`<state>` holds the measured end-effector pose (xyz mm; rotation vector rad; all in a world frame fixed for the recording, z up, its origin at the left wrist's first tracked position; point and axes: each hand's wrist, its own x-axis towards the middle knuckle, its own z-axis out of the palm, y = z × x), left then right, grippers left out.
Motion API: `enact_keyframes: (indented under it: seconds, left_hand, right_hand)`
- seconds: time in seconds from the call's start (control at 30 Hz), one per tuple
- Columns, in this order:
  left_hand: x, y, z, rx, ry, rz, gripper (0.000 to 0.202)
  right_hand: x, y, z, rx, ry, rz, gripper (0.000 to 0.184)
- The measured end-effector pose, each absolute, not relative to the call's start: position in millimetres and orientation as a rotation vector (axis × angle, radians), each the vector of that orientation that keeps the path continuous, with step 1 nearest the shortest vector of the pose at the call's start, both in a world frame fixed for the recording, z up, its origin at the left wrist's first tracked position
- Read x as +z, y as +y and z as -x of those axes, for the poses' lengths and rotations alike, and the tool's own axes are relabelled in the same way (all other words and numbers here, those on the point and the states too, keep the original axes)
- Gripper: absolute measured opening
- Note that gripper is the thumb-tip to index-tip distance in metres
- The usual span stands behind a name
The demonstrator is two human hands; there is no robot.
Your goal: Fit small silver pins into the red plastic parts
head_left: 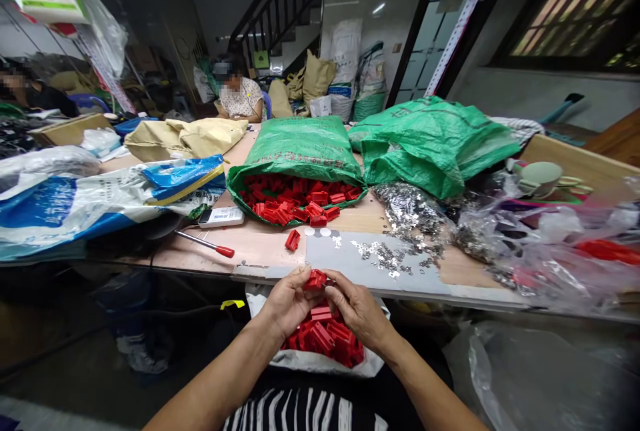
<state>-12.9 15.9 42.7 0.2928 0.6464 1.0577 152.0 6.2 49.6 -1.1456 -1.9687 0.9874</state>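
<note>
My left hand and my right hand meet just below the table's front edge, both pinched on one small red plastic part. Under them, in my lap, a white bag holds a heap of the same red parts. On the table, a green woven sack lies open toward me with many red parts spilling out. One loose red part lies in front of the sack. Small shiny metal pieces are scattered over a grey board.
A second green sack lies at right, beside clear plastic bags of metal bits. A red-handled tool and a white device lie at left near a blue-white sack. Two people sit at the far end.
</note>
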Motion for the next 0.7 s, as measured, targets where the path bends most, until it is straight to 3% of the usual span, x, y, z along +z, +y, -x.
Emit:
enact_keyframes:
  seconds: [0.47,0.7]
  left_hand:
    - [58,-3,4,1.09,0.656,-0.181,0.013]
    - [59,-16,0,1.089,0.618,-0.237,0.007]
  right_hand:
    - [55,-17,-152,0.784,-1.947,1.142,0.036]
    - [49,-20,-150,0.976,-1.712,1.046,0.036]
